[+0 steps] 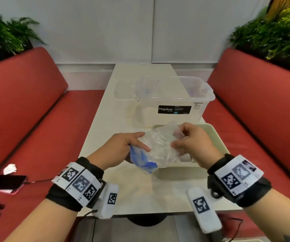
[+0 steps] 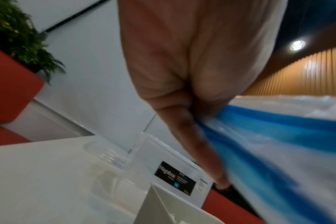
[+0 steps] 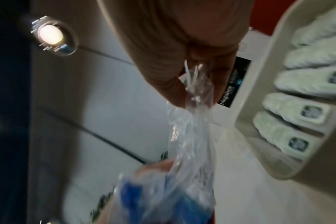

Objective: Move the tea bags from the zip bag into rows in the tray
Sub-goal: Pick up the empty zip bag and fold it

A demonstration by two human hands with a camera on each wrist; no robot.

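Note:
A clear zip bag [image 1: 160, 147] with a blue zip strip [image 1: 140, 158] hangs crumpled between both hands above the table. My left hand [image 1: 123, 147] grips the blue zip end [image 2: 259, 133]. My right hand [image 1: 188, 138] pinches the clear bottom end [image 3: 196, 89]. The beige tray [image 1: 210, 130] lies under and behind the bag on the right. In the right wrist view, several white tea bags [image 3: 297, 106] lie in a row inside the tray [image 3: 259, 106]. I see no tea bags inside the bag.
A clear Megabox storage box [image 1: 175, 100] stands behind the tray on the white table [image 1: 140, 193]. Red benches [image 1: 27, 110] flank the table. A phone [image 1: 7, 184] with a cable lies on the left bench. Plants [image 1: 4, 37] stand behind both benches.

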